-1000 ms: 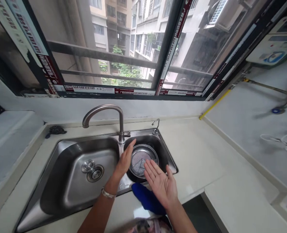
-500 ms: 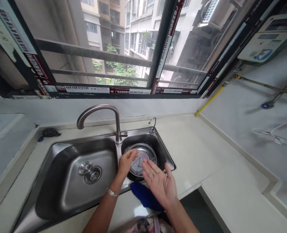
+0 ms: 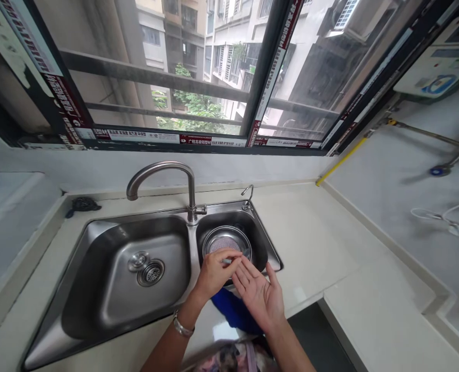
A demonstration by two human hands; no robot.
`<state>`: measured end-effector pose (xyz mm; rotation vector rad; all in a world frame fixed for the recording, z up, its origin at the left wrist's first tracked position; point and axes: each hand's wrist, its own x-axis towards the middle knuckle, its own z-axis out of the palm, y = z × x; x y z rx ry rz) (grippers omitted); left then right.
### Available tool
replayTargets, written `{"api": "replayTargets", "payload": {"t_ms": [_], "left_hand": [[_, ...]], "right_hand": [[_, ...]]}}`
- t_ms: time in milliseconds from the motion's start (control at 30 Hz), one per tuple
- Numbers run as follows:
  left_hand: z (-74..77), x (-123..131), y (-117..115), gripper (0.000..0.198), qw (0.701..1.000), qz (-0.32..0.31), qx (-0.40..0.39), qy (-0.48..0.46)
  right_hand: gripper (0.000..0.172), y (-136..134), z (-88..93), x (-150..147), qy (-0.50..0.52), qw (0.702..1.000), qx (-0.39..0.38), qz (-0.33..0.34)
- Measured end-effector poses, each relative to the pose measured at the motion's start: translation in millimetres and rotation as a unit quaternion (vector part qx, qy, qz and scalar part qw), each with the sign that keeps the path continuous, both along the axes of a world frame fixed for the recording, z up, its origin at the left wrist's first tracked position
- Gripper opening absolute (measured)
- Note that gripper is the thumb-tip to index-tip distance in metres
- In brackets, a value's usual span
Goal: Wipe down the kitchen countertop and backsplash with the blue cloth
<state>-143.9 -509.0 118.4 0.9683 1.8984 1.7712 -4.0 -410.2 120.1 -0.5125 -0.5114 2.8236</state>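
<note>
My left hand (image 3: 216,274) wears a silver bracelet (image 3: 183,326) and is bent inward, its thumb and fingertips closed together in a pinch. Those tips meet the fingertips of my right hand (image 3: 259,295); whether anything small is between them cannot be made out. Palm up and fingers stretched out, my right hand is open with nothing visible on the palm. Behind both hands, a round steel strainer (image 3: 235,233) sits in the smaller right sink bowl (image 3: 259,227), its near part covered by my hands. A blue cloth (image 3: 233,312) lies under them at the sink's front edge.
The larger left sink bowl (image 3: 113,294) has a drain with a loose strainer beside it. A curved faucet (image 3: 193,191) and a small tap (image 3: 249,192) stand behind. A dark bundle (image 3: 83,205) lies at back left. Counter (image 3: 318,237) extends right, beside a dark gap (image 3: 317,341).
My left hand has moved right and nearer, from above the strainer to my right fingertips, and its fingers have closed. My right hand stays open. The view has shifted slightly.
</note>
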Motion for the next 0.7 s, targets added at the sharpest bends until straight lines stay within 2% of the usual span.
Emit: {"api": "replayTargets", "payload": {"t_ms": [233, 533, 600, 700], "left_hand": [[-4.1, 1.3, -2.7, 0.017, 0.995, 0.009, 0.017, 0.099], [-22.5, -6.6, 10.9, 0.018, 0.999, 0.044, -0.018, -0.001], [-27.9, -14.4, 10.6, 0.027, 0.997, 0.069, -0.017, -0.028], [-29.8, -26.9, 3.7, 0.053, 0.991, 0.117, -0.013, -0.067]], "right_hand": [[0.064, -2.2, 0.6, -1.4, 0.003, 1.000, 0.010, 0.015], [0.064, -2.5, 1.1, -5.3, 0.024, 1.000, 0.010, 0.009], [0.062, -0.1, 0.2, -5.5, 0.026, 1.000, 0.009, -0.002], [0.062, 4.0, 0.5, -4.1, 0.027, 0.999, 0.029, -0.014]]}}
